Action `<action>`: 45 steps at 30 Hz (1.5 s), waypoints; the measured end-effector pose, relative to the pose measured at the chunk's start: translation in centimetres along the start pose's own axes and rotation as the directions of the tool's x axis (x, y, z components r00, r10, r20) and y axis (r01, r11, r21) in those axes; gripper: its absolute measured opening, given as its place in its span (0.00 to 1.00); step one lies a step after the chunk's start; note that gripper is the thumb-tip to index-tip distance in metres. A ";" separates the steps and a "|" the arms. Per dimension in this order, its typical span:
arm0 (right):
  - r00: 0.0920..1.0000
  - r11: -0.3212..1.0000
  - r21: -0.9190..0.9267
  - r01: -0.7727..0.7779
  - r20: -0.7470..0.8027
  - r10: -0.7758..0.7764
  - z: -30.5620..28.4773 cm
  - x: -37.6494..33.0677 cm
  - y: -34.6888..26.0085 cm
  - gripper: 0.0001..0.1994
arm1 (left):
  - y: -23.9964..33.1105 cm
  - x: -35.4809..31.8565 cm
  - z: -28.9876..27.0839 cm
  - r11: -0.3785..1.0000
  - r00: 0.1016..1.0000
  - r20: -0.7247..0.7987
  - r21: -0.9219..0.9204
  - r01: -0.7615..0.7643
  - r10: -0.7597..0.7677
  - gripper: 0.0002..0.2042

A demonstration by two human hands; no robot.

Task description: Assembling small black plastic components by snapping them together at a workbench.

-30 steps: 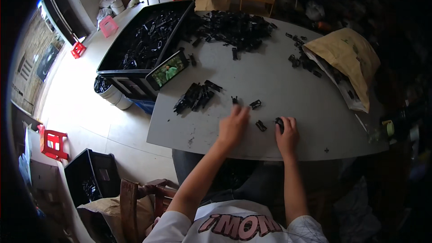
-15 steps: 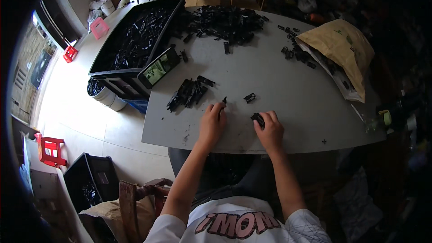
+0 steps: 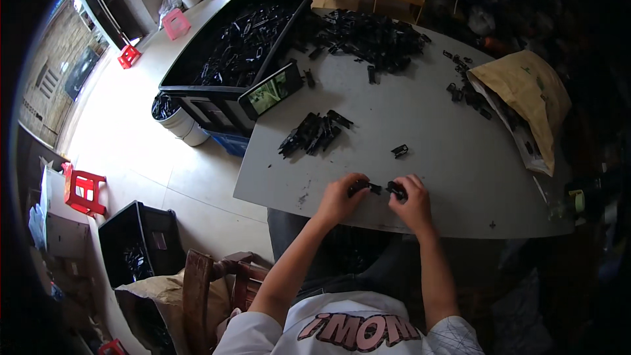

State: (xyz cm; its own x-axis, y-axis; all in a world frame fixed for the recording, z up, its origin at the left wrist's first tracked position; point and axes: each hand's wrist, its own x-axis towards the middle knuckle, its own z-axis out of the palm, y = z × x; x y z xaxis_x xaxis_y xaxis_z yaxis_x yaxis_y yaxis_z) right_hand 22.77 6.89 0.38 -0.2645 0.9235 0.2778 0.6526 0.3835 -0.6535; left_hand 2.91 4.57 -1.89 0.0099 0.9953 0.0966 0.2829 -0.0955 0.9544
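Note:
Near the front edge of the grey table [image 3: 315,187], my two hands are close together. My left hand [image 3: 342,198] is closed around a slim black plastic part [image 3: 373,188], whose end points toward the right hand. In my right hand [image 3: 413,202] is another black plastic part [image 3: 396,189], pinched between thumb and fingers. The two parts are nearly end to end, with a small gap. One loose black part [image 3: 399,151] lies just beyond my right hand. To the left of it sits a small pile of similar black parts [image 3: 314,134].
A large black crate [image 3: 197,95] full of black parts stands at the left, a phone [image 3: 273,92] leaning on it. A big heap of parts [image 3: 374,39] covers the far side. An opened paper sack [image 3: 526,92] lies at the right, more parts spilling beside it.
My left hand has turned and come toward the right hand, bringing its part near the other one. The whole view has shifted, so the table sits further right and lower.

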 end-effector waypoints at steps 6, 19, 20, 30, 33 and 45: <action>0.988 0.995 0.061 0.084 0.127 -0.092 0.7 0.2 -2.5 0.14 | 0.9 -0.2 -0.6 0.993 0.993 0.110 0.099 -0.057 0.046 0.12; 0.947 0.961 -0.111 0.254 0.233 -0.223 0.8 -0.3 -3.4 0.16 | 0.6 -0.4 -0.1 0.989 0.993 0.096 0.128 -0.077 0.065 0.12; 0.978 0.993 0.049 0.105 0.176 -0.112 0.9 -0.3 -3.6 0.14 | 0.6 -0.4 -0.2 0.995 0.994 0.090 0.075 -0.062 0.055 0.12; 0.901 0.784 0.528 -0.327 0.425 0.089 1.4 -0.4 0.9 0.11 | 0.3 -0.7 -0.7 0.932 0.979 0.182 -0.361 -0.024 0.096 0.11; 0.998 0.880 0.474 0.008 0.051 -0.036 1.2 3.1 1.4 0.08 | 0.3 -0.4 -1.2 0.846 0.999 0.044 -0.531 0.042 -0.022 0.10; 0.967 0.950 -0.183 0.252 0.081 -0.240 1.7 3.1 0.6 0.13 | -1.1 0.4 -4.1 -0.038 0.937 0.204 -0.979 0.202 -0.282 0.11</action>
State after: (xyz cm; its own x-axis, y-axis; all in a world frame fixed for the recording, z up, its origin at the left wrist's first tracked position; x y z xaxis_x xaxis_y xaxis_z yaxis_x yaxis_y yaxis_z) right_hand 21.13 10.01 -0.31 -0.4705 0.8018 0.3684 0.6837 0.5952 -0.4222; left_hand -1.31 5.02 -1.74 0.1254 0.9636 -0.2361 -0.9474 0.1869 0.2596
